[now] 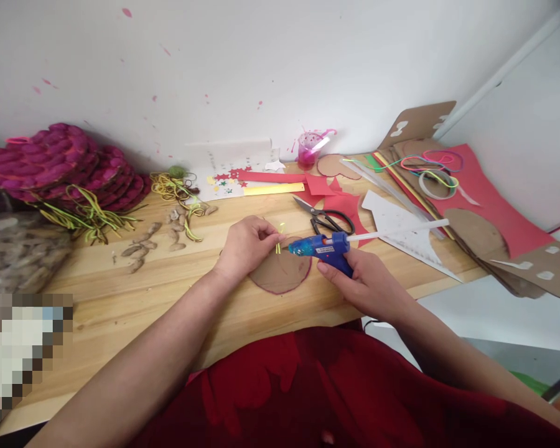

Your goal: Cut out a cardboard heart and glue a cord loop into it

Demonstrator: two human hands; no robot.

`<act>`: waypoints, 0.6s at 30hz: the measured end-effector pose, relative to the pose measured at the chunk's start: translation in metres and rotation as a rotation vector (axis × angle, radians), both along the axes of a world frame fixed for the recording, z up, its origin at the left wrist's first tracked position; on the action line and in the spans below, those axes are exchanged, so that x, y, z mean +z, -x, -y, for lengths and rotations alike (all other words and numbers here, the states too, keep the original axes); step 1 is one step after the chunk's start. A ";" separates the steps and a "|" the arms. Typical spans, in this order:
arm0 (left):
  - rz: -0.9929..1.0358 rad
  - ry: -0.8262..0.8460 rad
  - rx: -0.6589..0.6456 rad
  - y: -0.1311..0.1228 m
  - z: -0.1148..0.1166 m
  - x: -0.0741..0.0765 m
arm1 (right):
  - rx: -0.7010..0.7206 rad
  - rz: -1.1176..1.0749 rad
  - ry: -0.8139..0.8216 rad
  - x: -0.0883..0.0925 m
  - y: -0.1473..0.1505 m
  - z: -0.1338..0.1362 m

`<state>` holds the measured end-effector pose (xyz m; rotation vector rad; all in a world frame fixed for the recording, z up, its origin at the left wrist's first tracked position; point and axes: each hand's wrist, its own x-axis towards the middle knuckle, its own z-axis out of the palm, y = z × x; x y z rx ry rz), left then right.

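Observation:
A blue hot glue gun (332,250) with a long clear glue stick (396,230) out of its back is gripped in my right hand (366,283). Its nozzle points left over a rounded piece of brown cardboard (282,274) with a dark pinkish outline, flat on the table. Pinched between thumb and fingers of my left hand (249,246) is a short yellow cord (278,247), close to the nozzle and above the cardboard's upper edge. Whether nozzle and cord touch, I cannot tell. Just beyond the gun lie black-handled scissors (329,219).
Peanuts in shells (142,246) and tangled yellow-green cords (170,186) lie left, near stacked magenta bumpy discs (42,162). Small paper stars (233,177), red paper (345,208) and a cup of pink paint (308,151) are behind. A tape roll (437,185) and cardboard sheets (476,239) sit right.

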<state>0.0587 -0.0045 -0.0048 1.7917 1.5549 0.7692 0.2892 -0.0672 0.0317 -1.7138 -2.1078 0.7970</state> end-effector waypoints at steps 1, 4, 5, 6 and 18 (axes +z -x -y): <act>-0.006 -0.002 -0.001 0.000 0.000 0.000 | 0.007 -0.003 -0.003 0.000 0.000 0.000; -0.035 -0.007 -0.002 -0.001 -0.001 0.002 | 0.019 -0.009 -0.002 -0.002 0.002 -0.001; -0.045 -0.010 -0.002 -0.001 -0.001 0.002 | 0.019 -0.008 0.002 -0.003 0.002 -0.001; -0.054 -0.013 -0.002 -0.001 -0.001 0.002 | 0.016 -0.006 0.003 -0.003 0.002 -0.002; -0.076 -0.015 0.002 -0.002 -0.001 0.003 | 0.042 -0.040 -0.009 -0.002 0.006 -0.001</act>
